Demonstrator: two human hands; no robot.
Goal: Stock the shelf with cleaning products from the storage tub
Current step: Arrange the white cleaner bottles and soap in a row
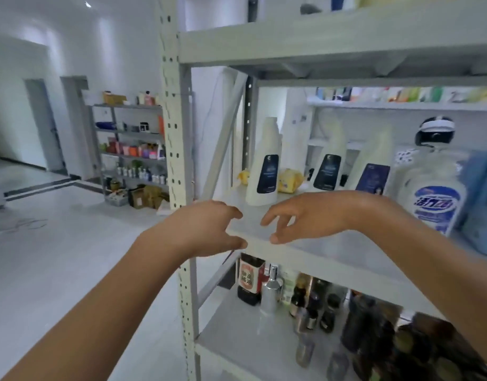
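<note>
Grip released both sides: left hand (206,229), right hand (300,215) hover empty over shelf (319,251) front edge. White bottles (264,166) stand 12 to 2 o'clock; storage tub unseen. Next bottle: set upright, label outward.

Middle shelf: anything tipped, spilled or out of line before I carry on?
Nothing stands out. The three white bottles and the blue-labelled bottle stand upright on the middle shelf, no spill visible. Yellow packs lie loosely behind them. The left hand and right hand hold nothing.
</note>
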